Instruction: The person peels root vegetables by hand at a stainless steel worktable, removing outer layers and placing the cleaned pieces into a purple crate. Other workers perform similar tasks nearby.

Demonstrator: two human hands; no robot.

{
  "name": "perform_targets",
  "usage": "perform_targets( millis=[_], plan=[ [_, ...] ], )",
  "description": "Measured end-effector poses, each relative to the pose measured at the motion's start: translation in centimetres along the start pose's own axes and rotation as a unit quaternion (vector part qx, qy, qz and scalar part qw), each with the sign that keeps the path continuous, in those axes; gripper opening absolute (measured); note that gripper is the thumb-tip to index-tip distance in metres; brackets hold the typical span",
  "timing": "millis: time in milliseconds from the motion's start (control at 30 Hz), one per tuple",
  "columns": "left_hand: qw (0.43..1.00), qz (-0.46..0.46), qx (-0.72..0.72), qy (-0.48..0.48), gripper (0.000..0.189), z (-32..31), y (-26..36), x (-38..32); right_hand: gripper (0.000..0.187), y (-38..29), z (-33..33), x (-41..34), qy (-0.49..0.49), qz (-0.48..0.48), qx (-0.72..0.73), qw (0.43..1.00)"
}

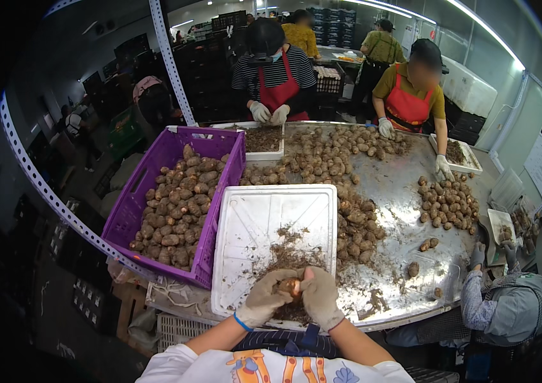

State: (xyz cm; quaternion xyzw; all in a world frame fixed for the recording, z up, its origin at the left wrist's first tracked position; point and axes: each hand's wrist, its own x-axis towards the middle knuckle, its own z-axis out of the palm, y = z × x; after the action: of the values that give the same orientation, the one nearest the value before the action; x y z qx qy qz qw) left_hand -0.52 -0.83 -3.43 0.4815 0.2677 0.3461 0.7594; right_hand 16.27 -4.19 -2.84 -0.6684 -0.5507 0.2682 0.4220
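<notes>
My left hand (265, 298), in a pale work glove with a blue cuff, grips a small brown taro corm (286, 286). On the corm's right side, the gloved fingers of my right hand (321, 296) close against a pale orange end; the right thumb tip looks bare. Both hands are over the near edge of a white foam tray (263, 225). Brown fibre scraps (295, 253) lie in the tray around and beyond my hands. The corm's underside is hidden by my gloves.
Left of the tray, a purple plastic crate (129, 210) holds many taro corms. More corms (359, 230) are heaped on the metal table (395, 191). Gloved co-workers (275, 88) stand opposite; another person (510, 301) sits at the right. A perforated metal post (170, 62) rises behind the crate.
</notes>
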Motion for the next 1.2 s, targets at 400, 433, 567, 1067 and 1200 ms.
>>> perform_targets(
  millis=[400, 433, 567, 1067, 1200],
  plan=[
    [0.989, -0.029, -0.140, -0.029, 0.066, -2.1, -1.3, 0.6, 0.039, -1.5, -0.9, -0.6, 0.061, -0.203, 0.124, 0.969],
    [0.991, -0.034, -0.127, -0.028, 0.066, -2.3, -1.5, 0.5, 0.046, -1.8, -1.0, -0.7, 0.052, -0.206, 0.130, 0.969],
    [0.981, -0.023, -0.185, -0.043, 0.070, -1.0, -0.5, 0.8, 0.030, -0.8, -1.5, -0.4, 0.028, -0.188, 0.074, 0.979],
    [0.992, -0.004, -0.113, 0.057, 0.051, -0.6, 1.1, 0.4, 0.007, -3.0, -2.6, -0.6, 0.027, -0.316, 0.028, 0.948],
    [0.991, 0.011, -0.120, 0.057, 0.059, -2.3, 0.3, 1.2, 0.012, -2.3, -3.0, -0.4, 0.088, -0.196, 0.065, 0.975]
  ],
)
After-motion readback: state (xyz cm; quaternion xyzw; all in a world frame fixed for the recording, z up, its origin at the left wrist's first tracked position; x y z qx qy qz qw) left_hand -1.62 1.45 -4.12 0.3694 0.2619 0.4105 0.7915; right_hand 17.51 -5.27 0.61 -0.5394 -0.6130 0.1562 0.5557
